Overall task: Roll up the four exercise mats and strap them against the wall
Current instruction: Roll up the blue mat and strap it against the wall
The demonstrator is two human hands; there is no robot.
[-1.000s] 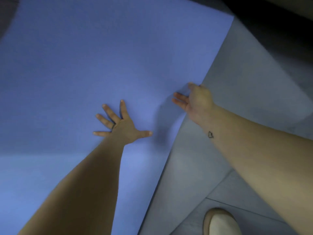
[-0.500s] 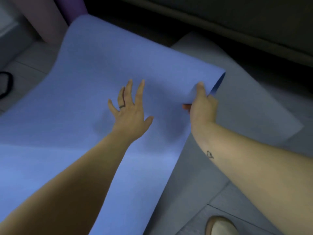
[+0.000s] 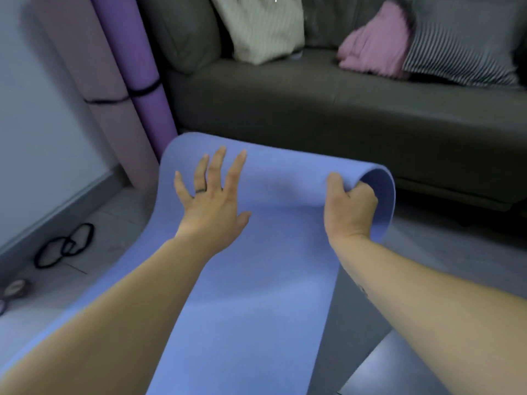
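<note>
A blue exercise mat (image 3: pixel 256 280) lies in front of me, its far end curled over into a loose roll. My left hand (image 3: pixel 212 198) presses flat on the curl with spread fingers. My right hand (image 3: pixel 349 206) grips the mat's right edge at the curl, fingers tucked inside. A grey mat (image 3: pixel 427 252) lies flat under and to the right of the blue one. A rolled pink mat (image 3: pixel 108 89) and a rolled purple mat (image 3: pixel 137 67) stand against the wall at the left, each with a black strap round it.
A dark sofa (image 3: pixel 342 109) with several cushions runs across the back, just beyond the curl. Two black strap loops (image 3: pixel 65 246) lie on the tiled floor by the left wall. Small round objects (image 3: pixel 14 289) sit at the left edge.
The mat's far end has been lifted and curled toward me. My right hand has gone from holding the edge to gripping the curl. The view has tilted up to show the sofa.
</note>
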